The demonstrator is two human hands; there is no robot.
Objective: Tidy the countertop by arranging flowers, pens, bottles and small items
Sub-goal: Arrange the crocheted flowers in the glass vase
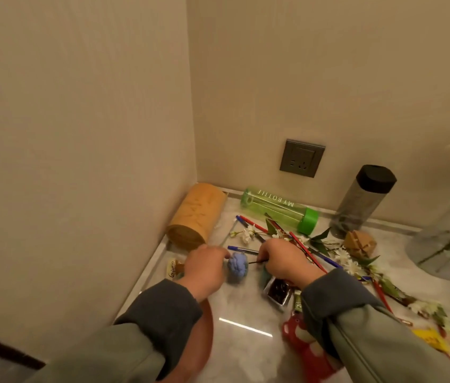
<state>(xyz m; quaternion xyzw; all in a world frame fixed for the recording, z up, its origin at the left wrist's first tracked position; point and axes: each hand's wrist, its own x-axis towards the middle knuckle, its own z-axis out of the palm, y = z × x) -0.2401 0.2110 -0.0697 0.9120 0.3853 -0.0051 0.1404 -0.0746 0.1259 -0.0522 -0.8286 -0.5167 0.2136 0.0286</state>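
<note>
Blue flower (237,266): low over the countertop (245,355), between the two hands, head to the left, thin dark stem pointing right.
Right hand (281,262): pinches the stem near its free end, fingers curled in round it.
Left hand (204,268): at the flower's head, fingertips against or just beside the petals; cannot tell whether pinching or merely steadying.
Pens: scattered, none gathered — a blue pen (241,249) just behind the flower, a red pen (305,250) and others crossed further back and to the right.
White sprigs (345,258): loose among the pens, trailing right toward the near edge; not in the vase.
Glass vase (444,239): upright at the far right, already with white blooms and green stems in it.
Green bottle (279,207): on its side along the back wall, cap to the right.
Dark-capped bottle (361,201): upright near the wall, just right of the green one.
Wooden cylinder (197,215): tipped on its side in the corner; possibly meant for the pens, as a guess.
Small items: dark foil packet (277,291) just beside the right wrist, red toy (306,346) at the near edge, wooden puzzle ball (359,243) by the dark-capped bottle; all unsorted.
Progress: early, by the look of it — only the vase's blooms and one standing bottle seem settled.
Left to do: probably gathering the pens, standing the green bottle and cylinder upright, lifting the sprigs into the vase, grouping the small items.
</note>
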